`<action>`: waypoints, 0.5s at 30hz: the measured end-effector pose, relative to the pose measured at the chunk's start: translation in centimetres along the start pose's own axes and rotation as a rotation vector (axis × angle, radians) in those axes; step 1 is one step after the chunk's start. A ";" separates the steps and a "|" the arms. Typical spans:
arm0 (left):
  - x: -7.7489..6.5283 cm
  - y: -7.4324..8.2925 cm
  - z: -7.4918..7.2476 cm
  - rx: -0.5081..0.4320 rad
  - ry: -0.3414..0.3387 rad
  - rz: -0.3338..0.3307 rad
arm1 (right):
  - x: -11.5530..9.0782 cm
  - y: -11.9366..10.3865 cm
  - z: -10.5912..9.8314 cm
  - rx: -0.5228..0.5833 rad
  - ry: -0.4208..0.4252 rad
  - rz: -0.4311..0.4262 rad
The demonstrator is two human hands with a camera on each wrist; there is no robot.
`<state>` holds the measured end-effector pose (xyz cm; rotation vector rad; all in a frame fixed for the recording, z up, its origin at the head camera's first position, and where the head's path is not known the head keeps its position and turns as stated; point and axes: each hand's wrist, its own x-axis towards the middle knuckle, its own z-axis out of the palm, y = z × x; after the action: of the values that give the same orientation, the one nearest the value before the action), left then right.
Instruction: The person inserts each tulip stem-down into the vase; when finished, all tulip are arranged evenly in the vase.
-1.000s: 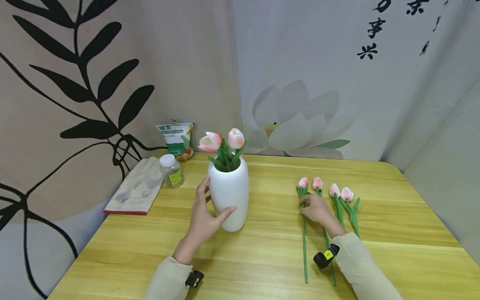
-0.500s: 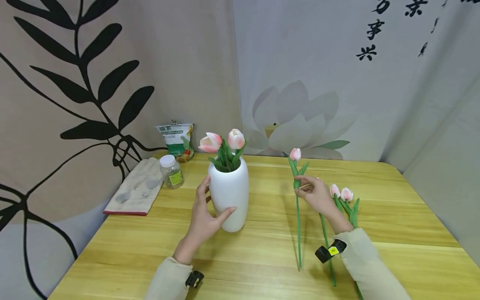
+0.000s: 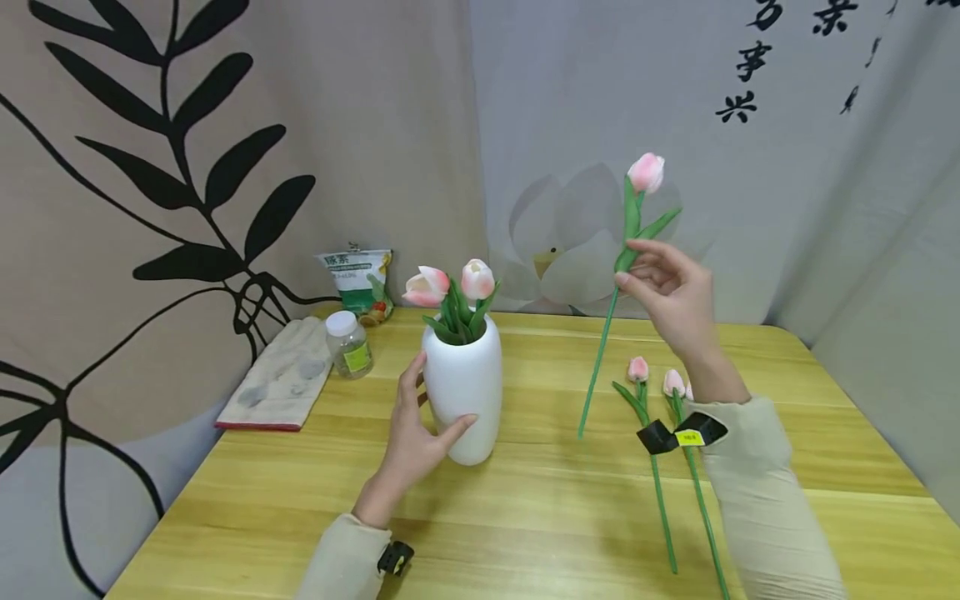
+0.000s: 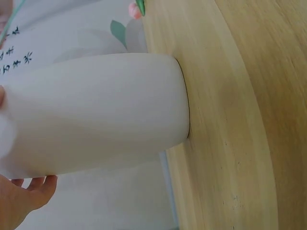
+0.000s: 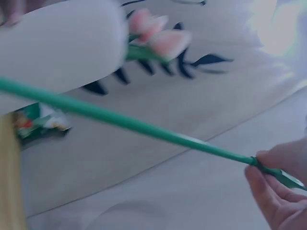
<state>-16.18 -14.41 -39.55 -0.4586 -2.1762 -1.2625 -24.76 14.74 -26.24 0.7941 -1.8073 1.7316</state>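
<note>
A white vase [image 3: 470, 392] stands upright on the table, with two pink-and-white tulips [image 3: 427, 287] in its mouth. My left hand [image 3: 408, 454] grips the vase's lower left side, thumb across the front and fingers round the back. In the left wrist view the base of the vase [image 4: 110, 110] meets the wood. My right hand [image 3: 675, 300] pinches a pink tulip [image 3: 647, 173] just below its leaves, raised to the right of the vase. Its green stem [image 5: 129, 125] slants down and to the left, its lower end pointing toward the table.
More tulips lie on the wooden table [image 3: 540, 517] at the right, one [image 3: 638, 370] beside others [image 3: 673, 383] partly behind my right wrist. At the back left are a lidded jar [image 3: 348, 346], a snack bag [image 3: 358, 279] and a folded cloth [image 3: 277, 375].
My right hand has picked one tulip off the table and lifted it up and toward the back. The left hand has kept its grip on the vase, which has stayed in place.
</note>
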 end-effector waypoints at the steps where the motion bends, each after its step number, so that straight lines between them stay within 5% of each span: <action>1: 0.0 0.0 0.0 0.003 0.001 0.000 | 0.6 -0.7 0.1 0.040 0.028 -0.035; 10: 0.2 -0.3 0.1 0.007 0.011 0.017 | 4.8 -6.3 3.9 0.221 0.263 -0.311; 15: 0.0 -0.3 0.1 0.007 0.006 0.020 | 5.3 -7.5 6.4 0.241 0.282 -0.437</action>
<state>-16.41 -14.46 -39.79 -0.4724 -2.1647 -1.2439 -22.91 7.88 -17.53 0.9083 -1.1531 1.6796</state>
